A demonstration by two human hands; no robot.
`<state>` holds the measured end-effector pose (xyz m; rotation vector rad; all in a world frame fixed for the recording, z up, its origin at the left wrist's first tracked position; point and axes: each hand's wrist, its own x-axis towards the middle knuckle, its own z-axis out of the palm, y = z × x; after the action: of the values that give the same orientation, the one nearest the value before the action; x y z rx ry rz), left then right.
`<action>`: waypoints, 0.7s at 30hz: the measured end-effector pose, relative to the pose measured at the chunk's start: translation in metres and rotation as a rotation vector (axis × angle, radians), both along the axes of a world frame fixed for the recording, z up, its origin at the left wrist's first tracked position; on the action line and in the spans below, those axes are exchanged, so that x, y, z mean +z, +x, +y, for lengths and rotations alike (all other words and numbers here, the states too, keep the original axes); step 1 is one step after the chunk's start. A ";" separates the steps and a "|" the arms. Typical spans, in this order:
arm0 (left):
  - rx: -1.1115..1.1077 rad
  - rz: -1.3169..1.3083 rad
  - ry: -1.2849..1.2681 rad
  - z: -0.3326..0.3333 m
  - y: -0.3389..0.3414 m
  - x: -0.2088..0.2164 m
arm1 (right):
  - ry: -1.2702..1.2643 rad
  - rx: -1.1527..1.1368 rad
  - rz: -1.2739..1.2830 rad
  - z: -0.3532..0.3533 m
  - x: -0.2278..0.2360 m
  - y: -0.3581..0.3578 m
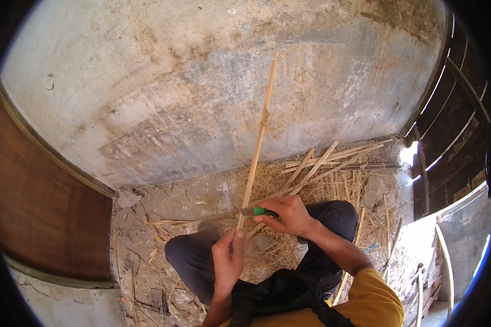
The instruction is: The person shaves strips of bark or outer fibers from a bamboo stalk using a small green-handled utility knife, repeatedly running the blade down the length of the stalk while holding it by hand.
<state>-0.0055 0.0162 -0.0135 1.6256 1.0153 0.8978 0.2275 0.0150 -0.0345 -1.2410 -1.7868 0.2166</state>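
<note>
A long pale strip, apparently bamboo or wood (255, 158), rises at a slant from my lap toward the wall, with a curl of shavings hanging partway up it. Around its lower end my left hand (228, 252) is closed. My right hand (290, 215) grips a knife (261, 211) by its green handle, and the blade lies across the strip just above my left hand. Fingers of the right hand hide part of the handle. Both hands are between my bent knees, in dark trousers.
Several cut strips (324, 162) lie piled beyond my right knee over curly shavings (267, 180). A stained wall (202, 109) stands close in front. At the left is a brown wooden panel (49, 207); at the right, dark slatted boards (453, 109) and a pale curved pole (445, 261).
</note>
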 end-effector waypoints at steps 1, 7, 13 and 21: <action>0.020 0.027 -0.005 0.000 0.000 0.003 | -0.005 -0.009 -0.005 0.000 0.000 0.000; 0.075 0.075 0.080 -0.003 0.001 -0.002 | 0.018 -0.064 -0.024 -0.002 0.009 -0.002; 0.079 0.072 0.070 -0.003 0.001 -0.002 | 0.026 -0.105 -0.030 -0.002 0.009 -0.003; 0.090 0.119 0.044 -0.006 -0.003 0.004 | 0.020 -0.139 -0.052 -0.003 0.008 -0.007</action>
<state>-0.0082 0.0099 -0.0096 1.6975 1.1660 0.8974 0.2209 0.0117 -0.0269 -1.3617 -1.7346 0.0879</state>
